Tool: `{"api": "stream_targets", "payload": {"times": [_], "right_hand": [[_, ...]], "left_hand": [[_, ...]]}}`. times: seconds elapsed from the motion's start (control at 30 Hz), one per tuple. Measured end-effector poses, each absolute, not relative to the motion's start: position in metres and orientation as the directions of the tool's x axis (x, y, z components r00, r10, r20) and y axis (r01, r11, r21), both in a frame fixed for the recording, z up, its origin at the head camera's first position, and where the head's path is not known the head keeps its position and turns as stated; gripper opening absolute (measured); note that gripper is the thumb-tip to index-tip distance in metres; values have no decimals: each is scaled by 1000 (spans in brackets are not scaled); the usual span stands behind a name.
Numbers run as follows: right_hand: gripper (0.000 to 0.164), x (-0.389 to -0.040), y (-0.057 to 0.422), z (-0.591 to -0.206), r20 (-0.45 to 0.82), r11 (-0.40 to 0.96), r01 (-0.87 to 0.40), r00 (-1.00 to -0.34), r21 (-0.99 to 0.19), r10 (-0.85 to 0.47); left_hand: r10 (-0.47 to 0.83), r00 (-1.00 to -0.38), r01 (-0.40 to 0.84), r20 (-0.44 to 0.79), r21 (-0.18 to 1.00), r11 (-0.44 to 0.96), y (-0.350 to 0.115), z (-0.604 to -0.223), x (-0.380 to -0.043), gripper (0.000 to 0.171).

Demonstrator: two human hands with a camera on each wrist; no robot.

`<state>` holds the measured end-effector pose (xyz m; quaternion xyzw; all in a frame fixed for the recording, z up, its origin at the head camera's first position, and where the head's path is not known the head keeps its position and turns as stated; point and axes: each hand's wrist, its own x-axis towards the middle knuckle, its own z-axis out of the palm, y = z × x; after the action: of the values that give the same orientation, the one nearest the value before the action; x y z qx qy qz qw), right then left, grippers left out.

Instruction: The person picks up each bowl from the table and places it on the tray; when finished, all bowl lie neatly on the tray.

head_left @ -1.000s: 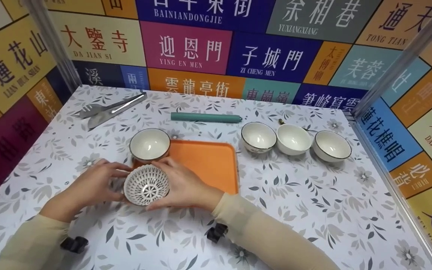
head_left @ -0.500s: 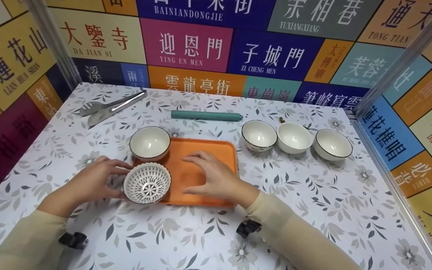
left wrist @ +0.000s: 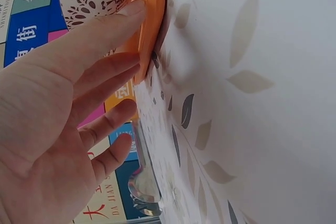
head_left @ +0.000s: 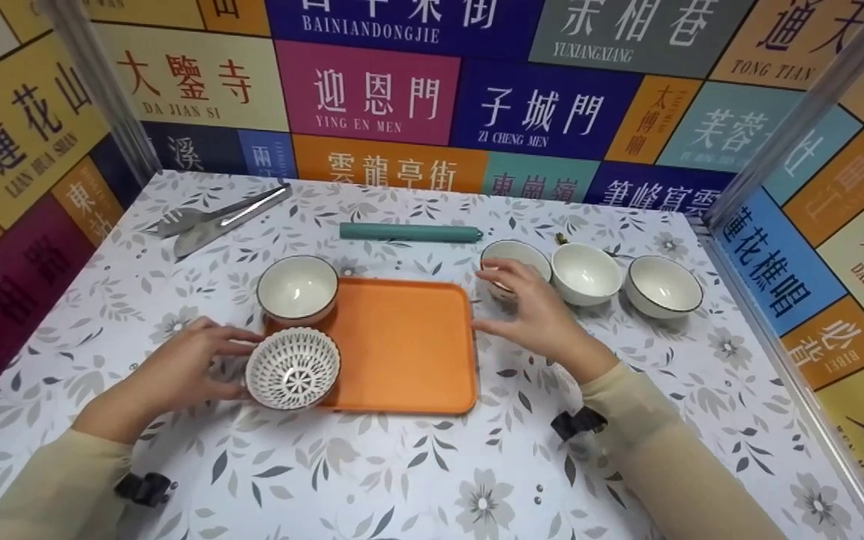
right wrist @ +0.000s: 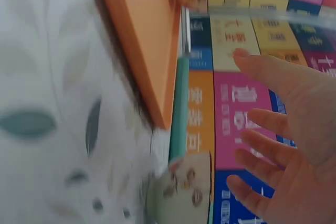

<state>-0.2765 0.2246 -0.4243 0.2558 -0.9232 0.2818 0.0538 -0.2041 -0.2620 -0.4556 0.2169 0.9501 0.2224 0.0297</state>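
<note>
An orange tray (head_left: 409, 349) lies on the table. On its left side stand a dark-rimmed white bowl (head_left: 298, 287) and, nearer me, a bowl patterned inside with dark strokes (head_left: 294, 369). My left hand (head_left: 169, 375) is at the left of the patterned bowl, fingers loosely bent. In the left wrist view its thumb lies by the tray's edge and the bowl's side; whether it touches is hard to tell. My right hand (head_left: 541, 311), fingers spread and holding nothing, is over the near side of another dark-rimmed bowl (head_left: 514, 253), partly hiding it.
Right of that bowl stand a plain white bowl (head_left: 586, 274) and a dark-rimmed bowl (head_left: 663, 286). A green stick-like case (head_left: 409, 232) lies behind the tray. Metal tongs (head_left: 226, 221) lie at the back left. Printed panels (head_left: 372, 94) wall the table's back and sides.
My right hand has let go of the patterned bowl and moved right across the tray to the leftmost bowl of the right-hand row. My left hand has stayed beside the patterned bowl.
</note>
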Motion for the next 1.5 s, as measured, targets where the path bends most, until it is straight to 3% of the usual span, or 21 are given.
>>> {"api": "stream_targets", "payload": {"times": [0.27, 0.77, 1.2, 1.5], "right_hand": [[91, -311, 271, -415, 196, 820, -411, -911, -399, -362], [108, -343, 299, -423, -12, 834, -306, -936, -460, -351], [118, -354, 301, -427, -45, 862, -291, -940, -414, -339], [117, -363, 294, -433, -23, 858, -263, -953, -441, -303]], "left_hand": [[439, -897, 420, 60, 430, 799, -262, -457, -202, 64], [417, -909, 380, 15, 442, 812, -257, -451, -201, 62], [438, -898, 419, 47, 397, 816, -256, -451, -200, 60], [410, -912, 379, 18, 420, 825, -256, -449, -201, 63]]}}
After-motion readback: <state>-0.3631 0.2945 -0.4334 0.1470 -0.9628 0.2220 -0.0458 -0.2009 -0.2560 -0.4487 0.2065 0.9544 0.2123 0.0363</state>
